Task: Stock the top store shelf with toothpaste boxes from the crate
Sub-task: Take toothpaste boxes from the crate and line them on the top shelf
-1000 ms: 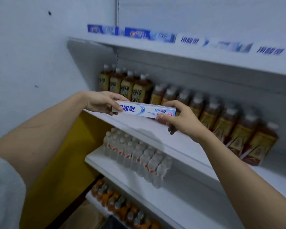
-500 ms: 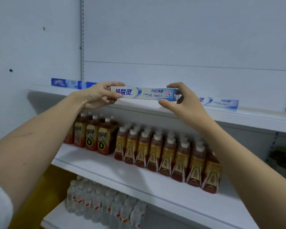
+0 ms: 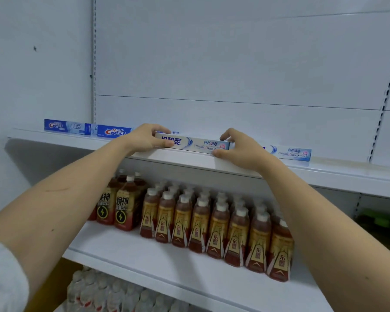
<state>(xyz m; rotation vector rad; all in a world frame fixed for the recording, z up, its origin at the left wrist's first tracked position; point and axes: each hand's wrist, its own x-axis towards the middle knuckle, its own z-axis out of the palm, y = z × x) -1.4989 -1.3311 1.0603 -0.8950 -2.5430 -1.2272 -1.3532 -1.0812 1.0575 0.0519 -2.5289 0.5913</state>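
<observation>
A white and blue toothpaste box (image 3: pixel 196 144) lies lengthwise on the top shelf (image 3: pixel 189 162), near its front edge. My left hand (image 3: pixel 144 138) grips its left end and my right hand (image 3: pixel 241 149) grips its right end, fingers curled over the top. Two blue Crest boxes (image 3: pixel 63 126) (image 3: pixel 114 131) lie to the left on the same shelf. Another white box (image 3: pixel 291 152) lies to the right, just past my right hand. The crate is out of view.
The white back panel (image 3: pixel 234 64) rises behind the top shelf. The shelf below (image 3: pixel 167 264) carries rows of brown drink bottles (image 3: pixel 212 224). Clear water bottles (image 3: pixel 113 293) stand on a lower shelf. A white wall (image 3: pixel 32 64) closes off the left side.
Both hands lifted the box from the level of the middle shelf up to the top shelf and set it down on the shelf, between the boxes lying there.
</observation>
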